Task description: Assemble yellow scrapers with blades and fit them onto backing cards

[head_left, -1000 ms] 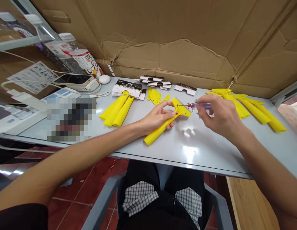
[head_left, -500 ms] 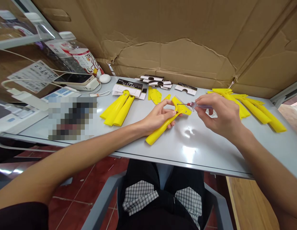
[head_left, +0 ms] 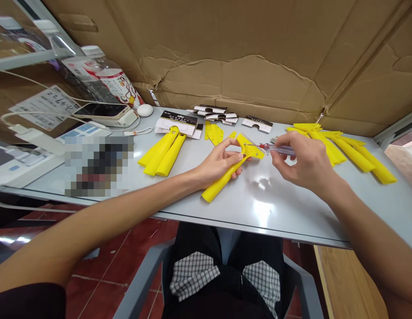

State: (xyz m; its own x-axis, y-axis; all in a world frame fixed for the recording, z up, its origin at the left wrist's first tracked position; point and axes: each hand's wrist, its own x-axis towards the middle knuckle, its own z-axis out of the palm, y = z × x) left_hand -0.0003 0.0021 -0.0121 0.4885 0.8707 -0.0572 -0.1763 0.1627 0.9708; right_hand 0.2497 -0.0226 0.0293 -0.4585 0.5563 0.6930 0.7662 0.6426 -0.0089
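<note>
My left hand (head_left: 222, 163) is closed around a yellow plastic scraper (head_left: 217, 186). Its broad head points away from me and its round handle slants down toward the table's front edge. Small screws show on the head. In my right hand (head_left: 305, 161) is a screwdriver (head_left: 281, 149) with a clear handle and a red collar, gripped between thumb and fingers. The shaft lies nearly level, and its tip meets a screw on the left part of the scraper head. My fingers cover part of the scraper's neck.
Yellow handles (head_left: 166, 155) with a black-and-white card (head_left: 177, 122) lie left. Flat yellow pieces (head_left: 214, 133) and more cards (head_left: 215, 114) are behind my hands; more yellow scrapers (head_left: 355, 153) lie right. A phone (head_left: 101, 109), bottles (head_left: 116, 82) and cardboard (head_left: 232, 44) border the table.
My right hand turns the screwdriver slightly, its fingers shifting on the handle. The tip stays at the same screw, and my left hand keeps its hold on the scraper.
</note>
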